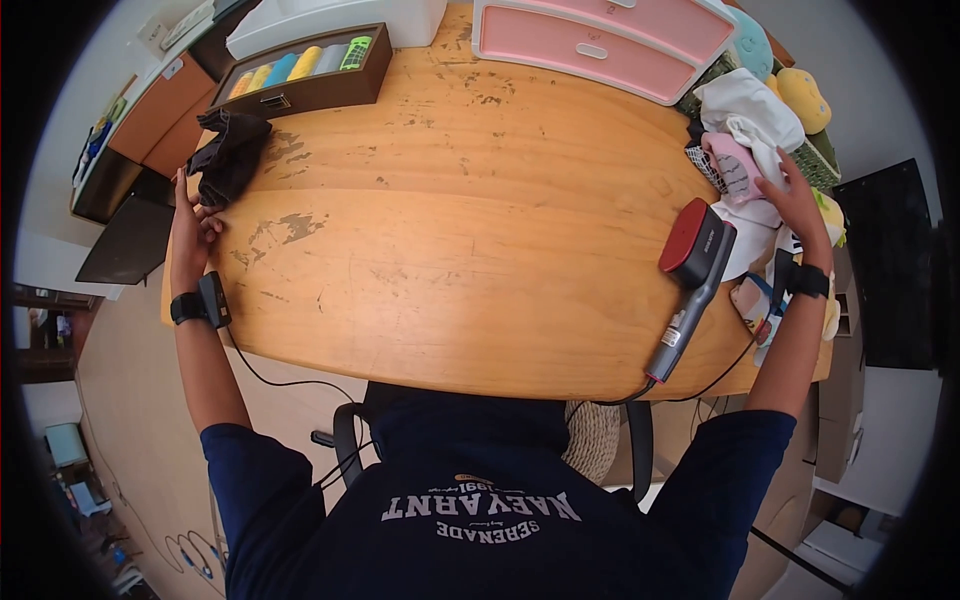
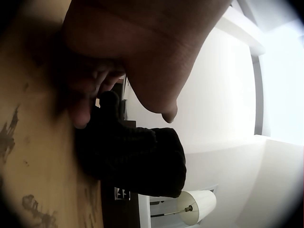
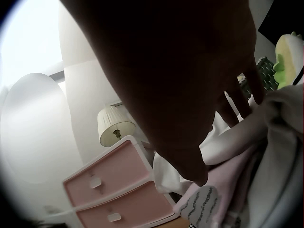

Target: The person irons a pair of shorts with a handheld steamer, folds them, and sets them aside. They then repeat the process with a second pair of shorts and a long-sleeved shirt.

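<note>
Fingers loose, the left hand lay beside the dark cloth; the right hand, unclenched, reached to the pink cloth on the bench. Pinching one layer seemed best for parting it from the white cloth beyond.

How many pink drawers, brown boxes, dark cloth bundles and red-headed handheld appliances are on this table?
Pink drawers: 2
Brown box: 1
Dark cloth bundle: 1
Red-headed handheld appliance: 1
Total: 5
</note>
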`<state>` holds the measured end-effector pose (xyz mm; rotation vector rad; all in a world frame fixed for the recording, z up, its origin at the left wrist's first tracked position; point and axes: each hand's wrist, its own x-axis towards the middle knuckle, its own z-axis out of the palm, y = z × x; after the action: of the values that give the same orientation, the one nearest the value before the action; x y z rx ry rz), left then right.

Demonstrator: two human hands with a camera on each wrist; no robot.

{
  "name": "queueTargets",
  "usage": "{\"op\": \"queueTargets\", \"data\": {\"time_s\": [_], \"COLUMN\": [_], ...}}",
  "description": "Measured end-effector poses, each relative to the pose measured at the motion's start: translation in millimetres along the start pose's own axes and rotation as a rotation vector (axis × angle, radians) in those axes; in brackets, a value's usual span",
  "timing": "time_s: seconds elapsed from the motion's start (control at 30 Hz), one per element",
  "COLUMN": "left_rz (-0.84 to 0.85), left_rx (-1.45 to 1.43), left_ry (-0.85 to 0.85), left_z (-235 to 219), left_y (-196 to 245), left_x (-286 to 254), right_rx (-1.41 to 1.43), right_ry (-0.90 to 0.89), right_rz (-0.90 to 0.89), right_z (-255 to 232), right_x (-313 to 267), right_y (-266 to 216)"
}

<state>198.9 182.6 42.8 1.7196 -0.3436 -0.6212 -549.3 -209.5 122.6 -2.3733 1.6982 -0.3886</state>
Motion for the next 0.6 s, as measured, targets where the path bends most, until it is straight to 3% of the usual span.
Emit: {"op": "queueTargets", "data": {"time_s": [0.13,0.23,0.33,0.6], "left_rz": [-0.019,0.060,0.032,0.102], "left_rx": [0.009,0.035,0.064,0.155], "left_ry": [-0.059,0.008,0.040,0.165], "left_z": [-11.9,0.6,-4.7,1.1], "left_y": [-11.3,-7.7,-15.5,-19.8], "left_x": [14.7,1.2,10.7,9.2], "right_rx": [-0.068,0.050,0.033,0.039], "right_ry": [0.014,0.039,0.097,0.223], "right_rz": [0.023,-0.015,0.050,-0.031], "right_z": [27.6,32.9,29.6,33.5], "right_x": [23.6,28.0,30.7,23.6], "right_y": [30.0,33.4,35.9,51.9]}}
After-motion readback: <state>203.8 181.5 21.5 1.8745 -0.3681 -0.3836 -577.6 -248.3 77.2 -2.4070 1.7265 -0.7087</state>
